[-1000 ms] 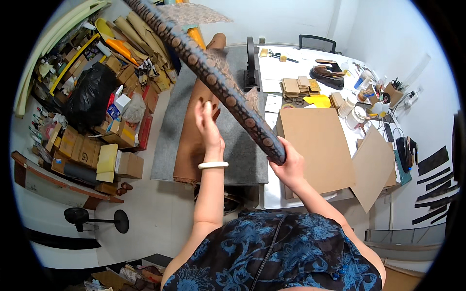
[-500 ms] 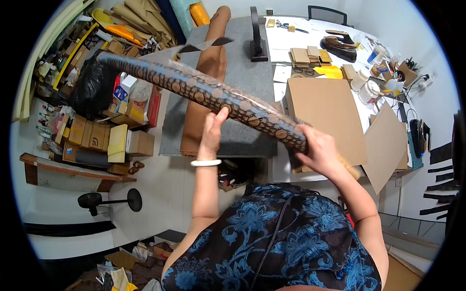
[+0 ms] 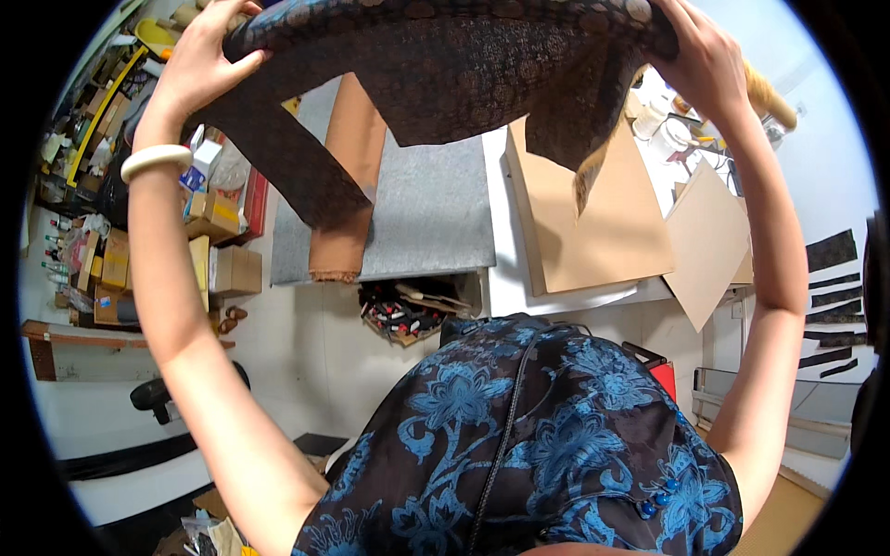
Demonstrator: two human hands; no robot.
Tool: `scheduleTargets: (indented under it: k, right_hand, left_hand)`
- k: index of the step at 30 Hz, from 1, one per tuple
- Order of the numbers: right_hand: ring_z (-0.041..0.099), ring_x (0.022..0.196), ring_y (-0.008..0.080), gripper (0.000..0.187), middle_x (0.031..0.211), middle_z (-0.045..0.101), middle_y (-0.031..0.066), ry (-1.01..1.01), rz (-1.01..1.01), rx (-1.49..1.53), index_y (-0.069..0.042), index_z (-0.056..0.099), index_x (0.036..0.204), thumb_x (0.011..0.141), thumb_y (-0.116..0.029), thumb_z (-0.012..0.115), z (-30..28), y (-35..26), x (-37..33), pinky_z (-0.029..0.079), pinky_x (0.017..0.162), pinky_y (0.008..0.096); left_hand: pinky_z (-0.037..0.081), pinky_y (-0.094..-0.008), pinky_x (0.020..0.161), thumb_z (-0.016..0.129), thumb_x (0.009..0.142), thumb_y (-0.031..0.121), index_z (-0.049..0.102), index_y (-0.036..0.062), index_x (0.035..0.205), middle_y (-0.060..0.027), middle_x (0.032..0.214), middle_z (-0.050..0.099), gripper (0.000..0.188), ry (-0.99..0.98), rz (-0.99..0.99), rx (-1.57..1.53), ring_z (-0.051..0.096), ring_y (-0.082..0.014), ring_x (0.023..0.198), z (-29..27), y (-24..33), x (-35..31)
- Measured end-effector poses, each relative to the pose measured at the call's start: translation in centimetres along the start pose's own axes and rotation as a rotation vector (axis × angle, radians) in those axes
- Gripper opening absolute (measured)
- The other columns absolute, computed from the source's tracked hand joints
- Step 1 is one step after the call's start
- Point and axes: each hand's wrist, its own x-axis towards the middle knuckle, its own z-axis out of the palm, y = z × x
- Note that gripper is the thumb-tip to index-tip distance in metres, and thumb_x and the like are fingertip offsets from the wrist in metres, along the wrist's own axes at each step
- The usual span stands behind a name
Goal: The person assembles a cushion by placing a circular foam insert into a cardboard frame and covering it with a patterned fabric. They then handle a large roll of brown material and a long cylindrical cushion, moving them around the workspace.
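A dark patterned fabric roll spans the top of the head view, raised above the work table and held level by both hands. My left hand, with a pale bangle above the wrist, is closed round its left end. At the other end, my right hand grips the roll from the side. A loose dark flap with cut-out, uneven edges hangs from it, and one strip falls toward a brown rolled sheet on the grey-topped table. A pale yellowish tube shows beyond my right hand.
A large tan board box stands on the white table, with a thin board leaning beside it. Small cardboard boxes crowd the left side. A box of assorted dark items sits under the table edge. Dark strips hang on the right wall.
The roll has risen from a slant to level at the top of view. My hands have moved apart to its ends, the left most of all. A loose flap now hangs down.
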Motion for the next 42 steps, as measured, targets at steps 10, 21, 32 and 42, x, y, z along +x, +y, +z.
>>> scheduleTargets:
  k: [10,21,32,42]
  right_hand:
    - [0.055,0.120,0.0351,0.093,0.131,0.052,0.0201,-0.034,-0.321,-0.513,-0.014,0.038,0.147,0.069,-0.035,0.083,-0.7,6.9,6.3,0.048,0.098,0.0461]
    - [0.062,0.104,0.0361,0.057,0.108,0.063,0.0192,-0.177,-0.243,0.261,-0.004,0.057,0.119,0.067,-0.015,0.080,1.2,2.8,15.5,0.050,0.091,0.0455]
    - [0.061,0.094,0.0269,0.033,0.097,0.060,0.0127,1.010,-0.171,0.116,-0.007,0.062,0.104,0.076,-0.019,0.076,7.5,-3.3,13.1,0.049,0.082,0.0414]
    - [0.047,0.132,0.0253,0.069,0.145,0.049,0.0141,-0.061,1.189,2.634,-0.003,0.043,0.143,0.093,-0.045,0.066,22.2,-17.9,-6.5,0.039,0.109,0.0409]
  left_hand:
    - [0.049,-0.0315,0.077,0.074,0.068,0.017,0.053,0.0020,0.097,-0.0108,0.080,0.055,0.039,0.086,-0.084,-0.371,0.058,-0.0203,0.077,4.3,4.2,3.2]
    - [0.050,-0.0438,0.096,0.084,0.068,0.031,0.055,0.0119,0.130,-0.0122,0.118,0.057,0.071,0.261,-0.037,0.208,0.061,-0.0312,0.109,-3.8,7.4,4.1]
    - [0.052,-0.0314,0.089,0.080,0.082,0.024,0.057,0.0000,0.128,-0.0065,0.111,0.068,0.057,-0.058,-0.483,-0.818,0.065,-0.0155,0.096,-5.1,10.6,3.5]
    - [0.053,-0.0312,0.085,0.077,0.084,0.019,0.058,-0.0023,0.123,-0.0076,0.111,0.067,0.048,-0.090,-0.752,-0.929,0.064,-0.0149,0.095,-4.7,6.5,-0.8]
